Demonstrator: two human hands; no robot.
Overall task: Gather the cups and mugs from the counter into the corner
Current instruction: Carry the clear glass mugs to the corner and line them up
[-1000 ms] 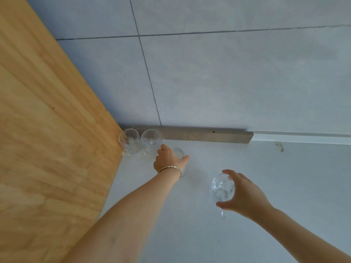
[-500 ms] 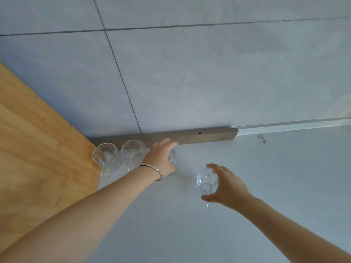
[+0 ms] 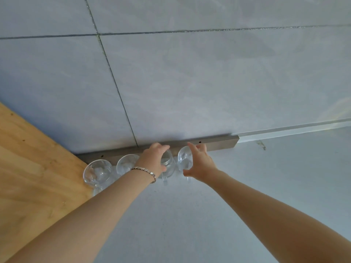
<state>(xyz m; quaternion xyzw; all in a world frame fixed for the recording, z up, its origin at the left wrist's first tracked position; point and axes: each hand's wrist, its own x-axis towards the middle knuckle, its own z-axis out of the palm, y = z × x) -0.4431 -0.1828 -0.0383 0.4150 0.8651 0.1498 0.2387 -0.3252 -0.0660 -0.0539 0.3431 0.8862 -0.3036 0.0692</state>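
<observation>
Several clear glass mugs stand in a row along the back wall of the pale counter [image 3: 190, 224]. The leftmost glass mug [image 3: 97, 172] sits in the corner against the wooden panel, and a second glass mug [image 3: 125, 165] stands just right of it. My left hand [image 3: 153, 158], with a bracelet on its wrist, grips a third glass mug [image 3: 168, 165] from above. My right hand [image 3: 199, 162] curls around a fourth glass mug [image 3: 184, 158] at the right end of the row, close to the wall strip.
A wooden panel [image 3: 34, 177] closes off the left side. Grey wall tiles [image 3: 190, 82] rise behind the counter, with a grey metal strip [image 3: 218, 144] along their base. A small stain [image 3: 261, 144] marks the counter to the right of the strip.
My right hand has carried its mug left and back to the wall, beside the mug in my left hand. My left hand has pushed its mug closer to the wall strip.
</observation>
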